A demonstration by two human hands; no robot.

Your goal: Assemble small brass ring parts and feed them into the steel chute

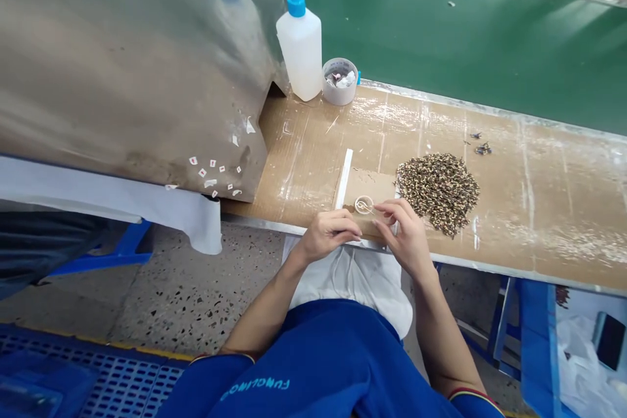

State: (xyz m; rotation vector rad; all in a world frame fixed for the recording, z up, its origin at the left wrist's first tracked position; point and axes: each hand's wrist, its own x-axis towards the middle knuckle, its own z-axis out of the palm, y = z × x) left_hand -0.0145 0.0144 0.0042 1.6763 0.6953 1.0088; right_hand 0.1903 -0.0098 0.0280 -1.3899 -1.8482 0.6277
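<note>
My left hand (329, 232) rests at the near edge of the cardboard-covered bench (539, 209), fingers curled in a pinch on something too small to make out. My right hand (404, 232) is beside it, fingers pinched around a thin metal piece that reaches into a small clear round dish (364, 204). The dish sits on a brown cardboard pad (375, 183) just beyond my fingertips. A heap of small speckled brown parts (438, 189) lies right of the dish, close to my right hand. A white strip (343, 177) lies along the pad's left side.
A white squeeze bottle with a blue nozzle (300, 46) and a tape roll holding scraps (339, 80) stand at the bench's back. A green belt (465, 26) runs behind. A large silver-wrapped bulk (127, 59) stands left. White cloth (353, 281) covers my lap.
</note>
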